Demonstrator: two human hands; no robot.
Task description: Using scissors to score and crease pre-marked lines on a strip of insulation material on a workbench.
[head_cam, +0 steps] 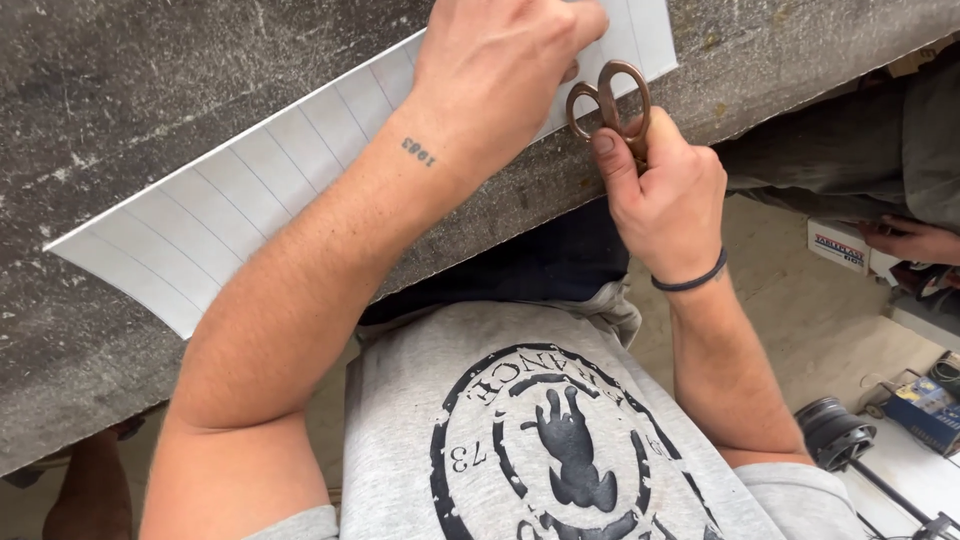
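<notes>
Nearest to us, at six o'clock, our grey printed T-shirt [560, 430] fills the bottom of the view. Just above it, at about two o'clock from the shirt, our right hand [668, 195] is curled tight around the blades or shank of a pair of bronze-coloured metal scissors [612, 100], whose looped handles stick up past the thumb; a dark band sits on that wrist. At twelve o'clock our left hand [505, 65] lies knuckles-up, fingers folded, pressing on the long white sheet ruled with thin lines [230, 210]. The sheet runs from nine o'clock up toward one o'clock across the rough grey concrete slab [120, 90]. We cannot tell whether the scissor blades are open. We judge that the sheet could slide on the gritty slab if the left hand eases off, and the blades gripped in the fist could nick the palm. At three o'clock another person's hand [915, 240] rests near a small box [840, 247].
</notes>
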